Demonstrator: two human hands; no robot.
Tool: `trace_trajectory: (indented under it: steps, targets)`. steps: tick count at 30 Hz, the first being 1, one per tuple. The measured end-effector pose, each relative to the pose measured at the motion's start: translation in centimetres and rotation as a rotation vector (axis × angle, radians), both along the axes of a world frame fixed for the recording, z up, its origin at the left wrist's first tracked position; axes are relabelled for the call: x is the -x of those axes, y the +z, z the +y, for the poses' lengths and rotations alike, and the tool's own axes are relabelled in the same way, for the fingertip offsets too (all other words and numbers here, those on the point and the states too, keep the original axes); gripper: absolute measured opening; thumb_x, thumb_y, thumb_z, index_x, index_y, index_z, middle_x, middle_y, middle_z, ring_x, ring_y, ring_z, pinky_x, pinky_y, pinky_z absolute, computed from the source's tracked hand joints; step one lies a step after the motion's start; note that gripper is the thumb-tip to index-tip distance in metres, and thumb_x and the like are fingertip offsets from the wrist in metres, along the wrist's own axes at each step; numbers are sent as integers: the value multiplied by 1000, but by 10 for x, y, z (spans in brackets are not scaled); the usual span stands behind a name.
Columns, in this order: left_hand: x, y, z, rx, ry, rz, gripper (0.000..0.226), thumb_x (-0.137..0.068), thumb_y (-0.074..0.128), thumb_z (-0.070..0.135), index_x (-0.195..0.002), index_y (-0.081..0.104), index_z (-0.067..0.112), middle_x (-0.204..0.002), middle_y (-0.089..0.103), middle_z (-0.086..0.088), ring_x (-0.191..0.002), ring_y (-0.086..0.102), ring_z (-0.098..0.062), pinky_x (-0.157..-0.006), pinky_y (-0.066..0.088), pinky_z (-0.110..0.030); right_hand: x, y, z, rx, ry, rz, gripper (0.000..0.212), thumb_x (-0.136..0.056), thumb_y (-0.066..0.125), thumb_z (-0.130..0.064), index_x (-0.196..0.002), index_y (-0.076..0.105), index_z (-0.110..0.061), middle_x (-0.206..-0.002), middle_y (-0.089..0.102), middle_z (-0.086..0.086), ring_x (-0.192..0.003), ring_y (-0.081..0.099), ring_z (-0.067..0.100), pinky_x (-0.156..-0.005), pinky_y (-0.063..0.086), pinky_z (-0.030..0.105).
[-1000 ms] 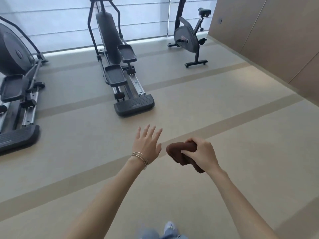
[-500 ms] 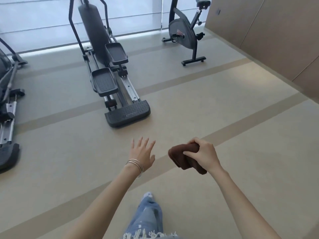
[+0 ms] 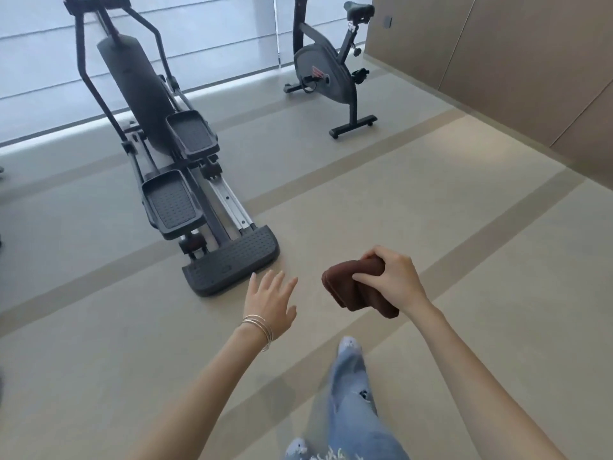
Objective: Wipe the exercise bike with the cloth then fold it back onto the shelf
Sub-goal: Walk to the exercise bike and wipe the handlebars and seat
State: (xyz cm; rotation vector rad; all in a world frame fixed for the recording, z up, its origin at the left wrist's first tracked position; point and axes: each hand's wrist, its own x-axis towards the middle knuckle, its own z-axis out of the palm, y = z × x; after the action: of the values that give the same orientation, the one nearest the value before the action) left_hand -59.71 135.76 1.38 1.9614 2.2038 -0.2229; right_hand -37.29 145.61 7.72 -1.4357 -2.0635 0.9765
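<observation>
- Cloth (image 3: 351,288), dark brown and folded into a thick wad, held in the air to the right of the elliptical trainer (image 3: 149,94), level with its rear footplate.
- Right hand (image 3: 394,283) grips the cloth, with fingers and thumb curled around its right end.
- Left hand (image 3: 270,302) is open with the palm down and the fingers straight and slightly spread. It holds nothing and sits just right of the trainer's footplate corner, between the trainer and the cloth, touching neither.
- Thin metal bangles (image 3: 260,325) circle the left wrist.
- Exercise bike (image 3: 321,71) stands upright beyond and to the right of the elliptical trainer, well apart from both hands. It has a black saddle, a dark grey wheel housing and black crossbar feet.
- The elliptical trainer is dark, with two ridged foot pedals on silver rails. It runs from a bright window with pale blinds (image 3: 215,28) toward the viewer.
- Tan wall panels (image 3: 497,61) stand to the right of the bike.
- Leg in pale blue ripped jeans (image 3: 351,393) steps forward, nearer the viewer than the trainer, below the cloth.
- Beige floor (image 3: 431,194) with darker tan stripes lies under everything.
</observation>
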Motion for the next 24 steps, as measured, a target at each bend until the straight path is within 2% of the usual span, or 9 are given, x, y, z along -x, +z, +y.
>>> trace_trajectory:
  steps: [5,14,24]
  targets:
    - [9,-11,91,40,1,-5,63,-91,40,43,-146,15,28,-156,20,-2,-144,14,-27,-117,7,-52,8,-19,90,55,13,-20,21,-67,78,-23,-79,62,-25,-78,67,-8,-80,61,15,-77,51,42]
    - [11,29,305,-106,40,-25,60,-92,37,44,-146,16,28,-155,23,-3,-144,17,-28,-117,11,-51,20,20,290,-5,-7,-20,21,-67,77,-24,-79,61,-28,-79,67,-7,-82,61,17,-77,51,41]
    - [37,13,436,-31,43,-36,63,-93,37,44,-147,10,29,-157,16,-4,-145,13,-28,-117,8,-51,43,-2,428,5,16,-76,20,-68,77,-29,-80,61,-28,-80,66,-9,-82,61,18,-78,50,40]
